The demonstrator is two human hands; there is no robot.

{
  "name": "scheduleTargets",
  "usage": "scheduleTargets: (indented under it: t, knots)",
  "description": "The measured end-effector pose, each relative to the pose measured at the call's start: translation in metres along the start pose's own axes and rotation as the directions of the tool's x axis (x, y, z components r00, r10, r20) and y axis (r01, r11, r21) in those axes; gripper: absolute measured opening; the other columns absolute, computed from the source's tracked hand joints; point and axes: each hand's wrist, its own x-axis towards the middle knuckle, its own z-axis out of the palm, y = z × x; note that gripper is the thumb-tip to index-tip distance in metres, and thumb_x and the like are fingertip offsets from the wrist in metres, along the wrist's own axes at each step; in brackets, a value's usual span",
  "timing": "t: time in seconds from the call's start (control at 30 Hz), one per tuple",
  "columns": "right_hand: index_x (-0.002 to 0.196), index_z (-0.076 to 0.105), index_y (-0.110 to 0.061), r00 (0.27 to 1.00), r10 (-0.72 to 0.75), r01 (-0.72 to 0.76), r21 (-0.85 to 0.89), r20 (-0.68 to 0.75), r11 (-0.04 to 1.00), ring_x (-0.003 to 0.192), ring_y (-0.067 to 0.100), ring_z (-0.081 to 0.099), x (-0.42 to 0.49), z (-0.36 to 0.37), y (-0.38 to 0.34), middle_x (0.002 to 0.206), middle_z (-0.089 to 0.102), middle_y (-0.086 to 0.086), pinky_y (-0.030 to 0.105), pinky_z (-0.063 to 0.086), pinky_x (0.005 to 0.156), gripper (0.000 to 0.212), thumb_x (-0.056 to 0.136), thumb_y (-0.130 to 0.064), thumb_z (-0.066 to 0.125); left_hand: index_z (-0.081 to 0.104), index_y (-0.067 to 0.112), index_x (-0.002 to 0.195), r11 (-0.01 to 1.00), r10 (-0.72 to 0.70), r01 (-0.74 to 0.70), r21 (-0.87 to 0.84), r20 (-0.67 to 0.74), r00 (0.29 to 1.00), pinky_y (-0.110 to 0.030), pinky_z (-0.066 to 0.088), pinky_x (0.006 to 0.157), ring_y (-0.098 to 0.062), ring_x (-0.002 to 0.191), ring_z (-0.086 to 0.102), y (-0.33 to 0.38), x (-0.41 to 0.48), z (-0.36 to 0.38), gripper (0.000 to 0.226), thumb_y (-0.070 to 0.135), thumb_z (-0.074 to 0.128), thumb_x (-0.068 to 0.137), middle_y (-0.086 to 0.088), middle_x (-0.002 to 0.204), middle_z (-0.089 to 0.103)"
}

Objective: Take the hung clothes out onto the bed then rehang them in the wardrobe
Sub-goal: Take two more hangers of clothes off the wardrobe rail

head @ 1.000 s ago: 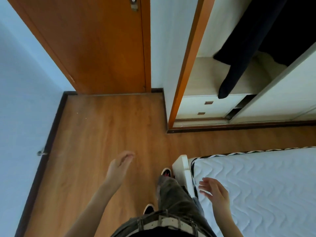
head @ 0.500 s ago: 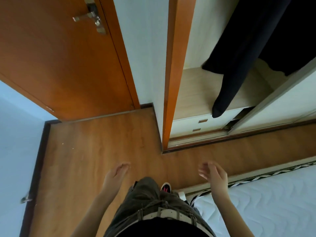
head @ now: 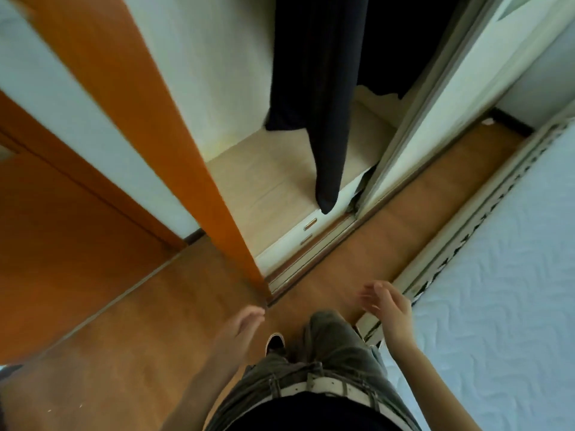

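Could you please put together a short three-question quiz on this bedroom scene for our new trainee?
1. True or false: the dark garment hangs inside the open wardrobe.
2. What is the right hand holding? A) a hanger B) nothing C) the dark garment
3. Fill in: the white quilted bed lies to the person's ____ side.

Key
1. True: it hangs down, its tip near the front edge above the drawers.
2. B: both the right hand and the left hand are open and empty, above the wooden floor.
3. Right.
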Motion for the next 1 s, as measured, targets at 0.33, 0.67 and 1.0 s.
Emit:
scheduleTargets:
  t: [0.33, 0.67, 1.0]
  knots:
    - [0.097, 0.066, 0.006, 0.979, 0.038, -0.008, 0.147, -0.199, 0.989, 0.076, 0.033, 0.065, 0.107, -0.085, -0.029, 0.088, 0.068, 0.027, 0.028, 0.056, 0.063, 0.028, 0.101, -0.008, 0.042, 0.070, 0.027, 0.098, 0.984, 0.177, -0.177, -0.006, 0.104, 0.979, -0.026, 0.052, 0.089, -0.003, 0.091, 0.067, 0.150, 0.166, 0.081, 0.019, 0.034, 0.052, 0.095, 0.009, 0.093, 0.072]
    - [0.097, 0.068, 0.004, 0.967, -0.188, 0.146, 0.229, 0.172, 0.962, 0.076, 0.027, 0.068, 0.279, -0.089, -0.235, 0.082, 0.071, 0.016, 0.029, 0.058, 0.069, 0.029, 0.100, -0.004, 0.040, 0.065, 0.024, 0.105, 0.900, 0.268, -0.399, -0.174, -0.502, 0.822, -0.018, 0.053, 0.080, -0.015, 0.100, 0.065, 0.300, 0.239, 0.098, 0.019, 0.015, 0.049, 0.099, -0.004, 0.107, 0.068]
    - [0.106, 0.065, -0.003, 0.477, -0.808, 0.795, 0.223, 0.346, 0.565, 0.092, 0.028, 0.068, 0.316, 0.013, -0.542, 0.098, 0.069, 0.014, 0.035, 0.057, 0.082, 0.026, 0.099, -0.001, 0.041, 0.063, 0.014, 0.116, 0.642, 0.487, -0.767, -0.005, -0.770, 0.413, -0.035, 0.049, 0.094, -0.023, 0.102, 0.064, 0.529, 0.251, -0.053, 0.027, 0.018, 0.041, 0.101, -0.008, 0.112, 0.067]
